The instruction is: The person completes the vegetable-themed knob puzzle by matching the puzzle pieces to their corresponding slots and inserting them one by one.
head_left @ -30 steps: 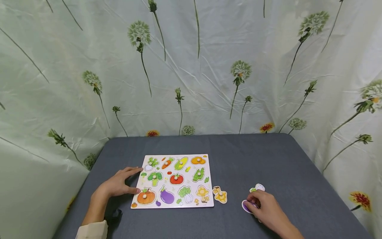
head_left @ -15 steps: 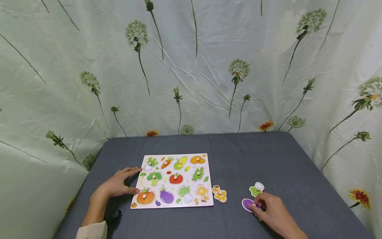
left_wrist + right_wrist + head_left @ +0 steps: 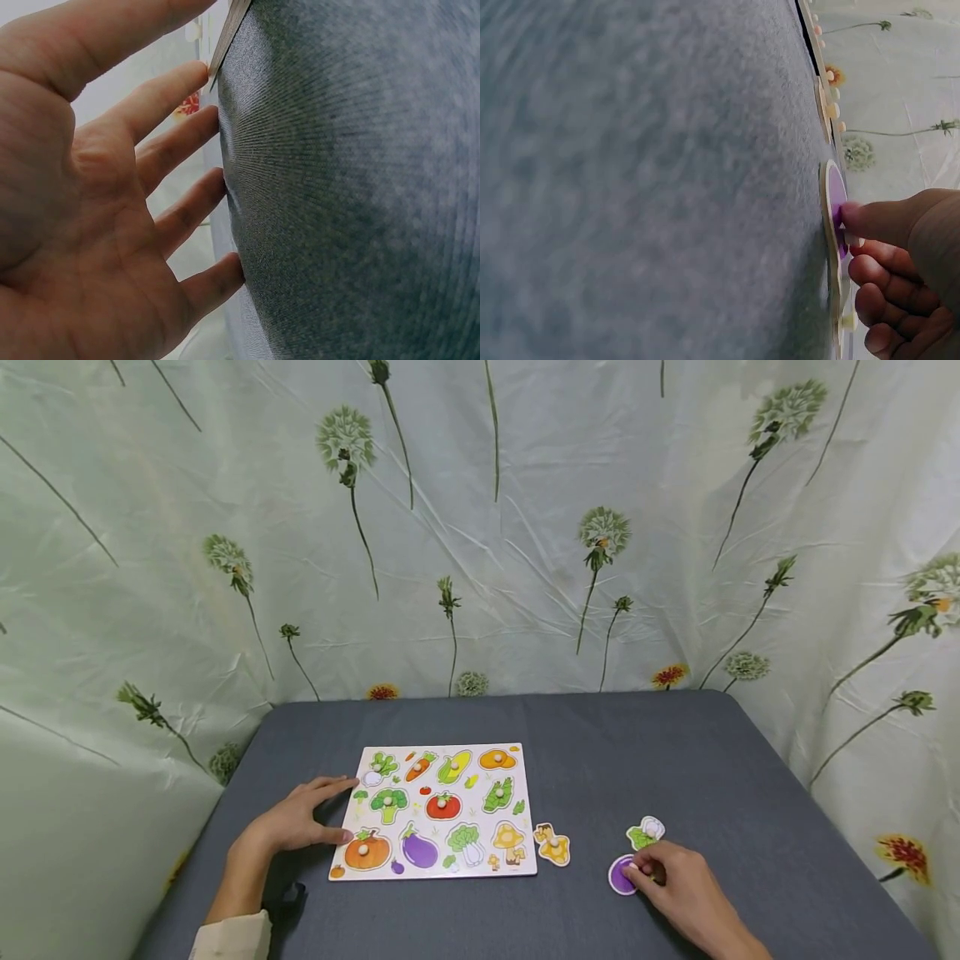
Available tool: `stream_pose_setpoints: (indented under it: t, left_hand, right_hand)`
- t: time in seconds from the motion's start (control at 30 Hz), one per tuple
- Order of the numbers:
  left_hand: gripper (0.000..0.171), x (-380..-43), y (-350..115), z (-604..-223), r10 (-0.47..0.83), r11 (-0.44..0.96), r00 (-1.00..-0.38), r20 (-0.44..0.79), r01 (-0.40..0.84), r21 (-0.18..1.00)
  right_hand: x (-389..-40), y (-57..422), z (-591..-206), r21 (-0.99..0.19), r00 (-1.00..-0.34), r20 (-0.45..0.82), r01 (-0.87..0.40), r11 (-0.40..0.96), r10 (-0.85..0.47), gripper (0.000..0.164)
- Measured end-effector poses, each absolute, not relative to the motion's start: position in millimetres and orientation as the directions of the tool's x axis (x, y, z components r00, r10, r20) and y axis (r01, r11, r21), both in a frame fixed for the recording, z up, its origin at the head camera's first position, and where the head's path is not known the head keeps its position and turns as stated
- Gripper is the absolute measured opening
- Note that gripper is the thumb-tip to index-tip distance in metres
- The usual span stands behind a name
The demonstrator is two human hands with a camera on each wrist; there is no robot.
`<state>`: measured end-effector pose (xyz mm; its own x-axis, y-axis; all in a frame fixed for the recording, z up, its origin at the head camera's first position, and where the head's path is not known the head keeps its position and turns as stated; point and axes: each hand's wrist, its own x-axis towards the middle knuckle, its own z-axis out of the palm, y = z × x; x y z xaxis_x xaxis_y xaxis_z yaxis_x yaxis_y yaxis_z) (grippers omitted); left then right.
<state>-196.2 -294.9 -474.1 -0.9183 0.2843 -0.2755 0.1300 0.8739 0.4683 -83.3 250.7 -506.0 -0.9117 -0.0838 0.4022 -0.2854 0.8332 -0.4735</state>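
My left hand [image 3: 300, 818] lies at the left edge of a white wooden vegetable puzzle board [image 3: 472, 806], its fingertip and thumb touching the rim. In the left wrist view its fingers [image 3: 180, 150] are spread, tips on the dark cloth. On the right, my right hand [image 3: 686, 889] pinches the small knob of a purple eggplant puzzle piece [image 3: 621, 877] between thumb and fingers. The right wrist view shows that eggplant piece edge-on, close over the cloth; its far end is hidden by the hand in the head view. A bok choy piece [image 3: 645, 833] lies just behind the hand.
A yellow mushroom piece [image 3: 554, 847] with a knob lies against the board's right edge. Knobbed pieces such as the tomato [image 3: 443, 807] sit in the board. Dark grey cloth [image 3: 585, 760] covers the table, and a dandelion-print curtain [image 3: 480, 527] hangs behind it.
The eggplant piece has turned under my right hand, which shifted slightly right and uncovered more of the bok choy piece. My left hand has stayed at the board's edge.
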Motion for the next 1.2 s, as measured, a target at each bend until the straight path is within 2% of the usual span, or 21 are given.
stream_pose_setpoints:
  t: [0.73,1.2]
  left_hand:
    - [0.094,-196.4,-294.6,-474.6,0.288,0.871,-0.921,-0.261,0.138,0.472]
    - [0.092,-194.2,-294.6,-471.6,0.299,0.868,-0.919,-0.258,0.149,0.474]
  right_hand:
    - [-114.9,210.9,-485.6,-0.469,-0.883,0.449,-0.363,0.805,-0.136,0.021]
    - [-136.6,169.3,-469.5,-0.587,-0.870,0.454,-0.455,0.670,-0.193,0.019]
